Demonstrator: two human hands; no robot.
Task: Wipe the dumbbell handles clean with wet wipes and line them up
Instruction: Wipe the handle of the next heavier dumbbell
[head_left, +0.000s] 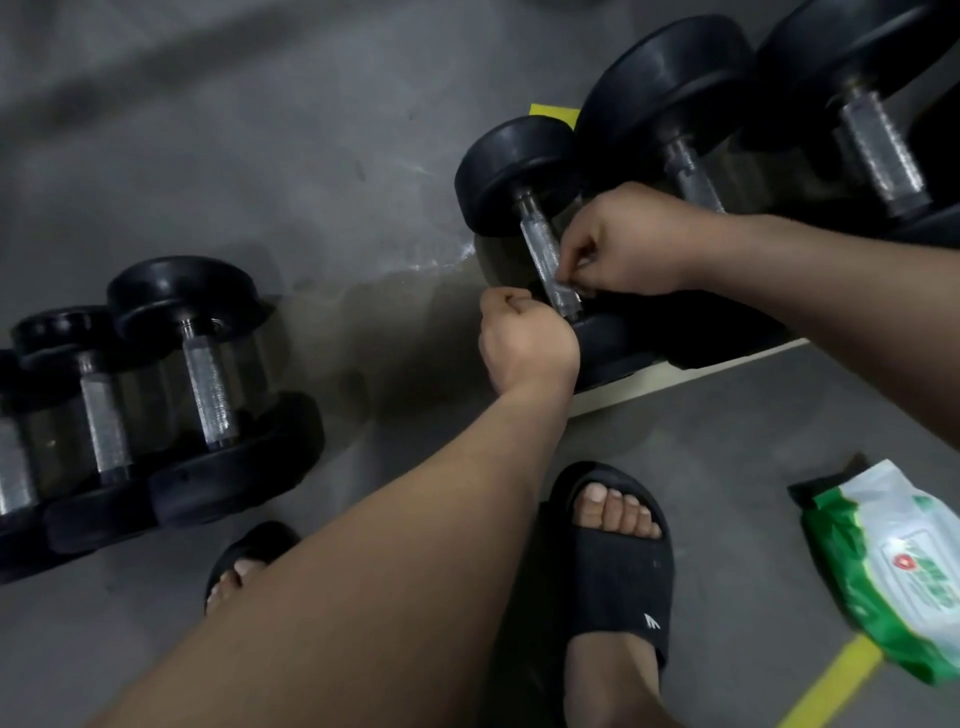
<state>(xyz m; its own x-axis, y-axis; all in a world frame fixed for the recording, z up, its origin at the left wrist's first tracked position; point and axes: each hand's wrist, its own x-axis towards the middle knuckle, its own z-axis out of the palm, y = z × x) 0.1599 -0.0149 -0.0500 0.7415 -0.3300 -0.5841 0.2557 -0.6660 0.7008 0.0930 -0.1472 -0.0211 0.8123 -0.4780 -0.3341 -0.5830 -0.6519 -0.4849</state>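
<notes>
Bottom of frame: two feet in black slippers are standing on the grey floor. A green-and-white wet wipes pack is lying at lower right, its near end overlapping a yellow floor line and well apart from both hands.

Centre right: the small dumbbell is lying on its side, its handle running diagonally from upper left to lower right. The left hand is sitting just beside the near end of that handle with fingers curled tight; whether it is gripping anything cannot be told. The right hand is reaching in from the right, its fingers and thumb pinching the lower part of the handle. A small pale scrap is showing at the fingertips, too small to identify. The hands are lying close together, on either side of the handle.

Left of frame: a row of dumbbells is lying side by side. Upper right: larger dumbbells are lying just beyond the small one.
</notes>
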